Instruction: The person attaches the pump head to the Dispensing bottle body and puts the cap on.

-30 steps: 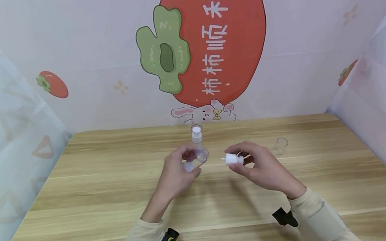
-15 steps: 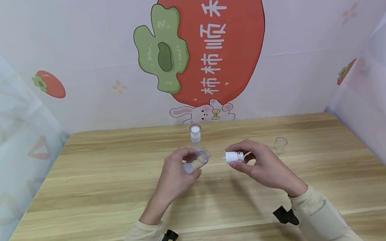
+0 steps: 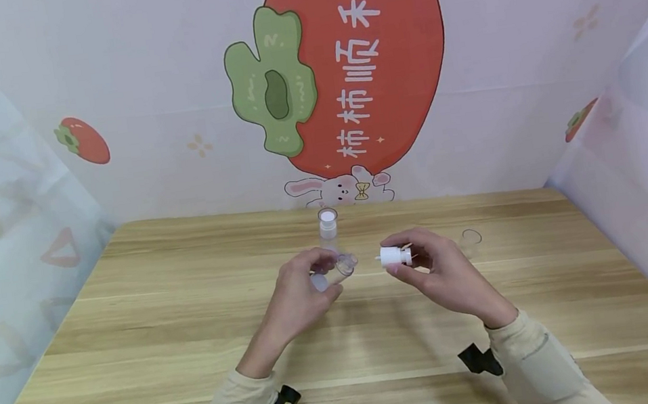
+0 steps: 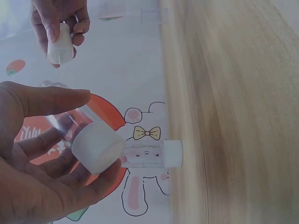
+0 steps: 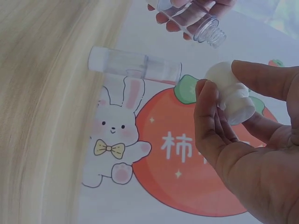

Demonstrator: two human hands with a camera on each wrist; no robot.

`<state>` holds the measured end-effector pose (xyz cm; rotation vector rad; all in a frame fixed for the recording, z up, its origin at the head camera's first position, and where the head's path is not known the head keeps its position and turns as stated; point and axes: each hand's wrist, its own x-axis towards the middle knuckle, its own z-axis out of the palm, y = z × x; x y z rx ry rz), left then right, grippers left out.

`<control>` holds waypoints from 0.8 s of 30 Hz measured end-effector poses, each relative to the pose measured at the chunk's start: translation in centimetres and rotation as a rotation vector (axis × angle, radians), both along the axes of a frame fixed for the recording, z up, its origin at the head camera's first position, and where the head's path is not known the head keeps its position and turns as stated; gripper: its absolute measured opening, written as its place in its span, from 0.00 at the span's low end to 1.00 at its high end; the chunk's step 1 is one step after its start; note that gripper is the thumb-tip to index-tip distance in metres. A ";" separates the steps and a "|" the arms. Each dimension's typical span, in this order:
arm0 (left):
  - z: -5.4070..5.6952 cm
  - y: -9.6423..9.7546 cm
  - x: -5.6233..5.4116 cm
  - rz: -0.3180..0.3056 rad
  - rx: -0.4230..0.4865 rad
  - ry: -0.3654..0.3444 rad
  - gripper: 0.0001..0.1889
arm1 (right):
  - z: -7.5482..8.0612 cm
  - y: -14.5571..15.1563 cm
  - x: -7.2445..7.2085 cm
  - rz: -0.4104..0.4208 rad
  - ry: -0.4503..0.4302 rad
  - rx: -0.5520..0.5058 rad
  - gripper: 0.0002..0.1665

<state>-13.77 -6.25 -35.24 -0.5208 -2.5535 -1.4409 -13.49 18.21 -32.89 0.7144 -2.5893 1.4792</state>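
My left hand [image 3: 302, 293] grips a small clear bottle [image 3: 338, 272] lying tilted across the fingers. Its threaded neck [image 5: 216, 36] is bare and points toward the other hand, while the white base [image 4: 98, 147] faces the left wrist camera. Between thumb and fingertips, my right hand [image 3: 446, 276] pinches a white pump top [image 3: 391, 256], held sideways with its thin stem toward the bottle. A gap separates pump top and bottle neck. Both are above the wooden table [image 3: 209, 353]. Part of the bottle's body is hidden by the left fingers.
A second clear bottle [image 3: 328, 227] with a white pump top under a clear cover stands upright behind the left hand. To the right, a loose clear cap [image 3: 472, 239] sits on the table. A printed cloth wall [image 3: 173, 174] rises along the back edge.
The bottle in my left hand has shifted slightly right, its neck swinging toward the pump top. My right hand has raised the pump top a little and levelled it.
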 end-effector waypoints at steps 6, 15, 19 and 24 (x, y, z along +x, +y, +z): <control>0.3 0.0 0.1 0.020 0.013 0.000 0.20 | 0.2 0.0 0.1 0.005 0.003 -0.013 0.18; 0.3 0.0 0.2 0.010 0.003 0.015 0.18 | 0.1 0.1 0.0 0.003 0.028 -0.005 0.17; 0.3 0.1 0.3 0.001 -0.001 0.020 0.18 | 0.2 0.1 0.0 -0.004 0.040 -0.004 0.17; 0.4 0.1 0.4 0.000 -0.002 0.017 0.18 | 0.3 0.1 0.0 -0.017 0.047 -0.010 0.17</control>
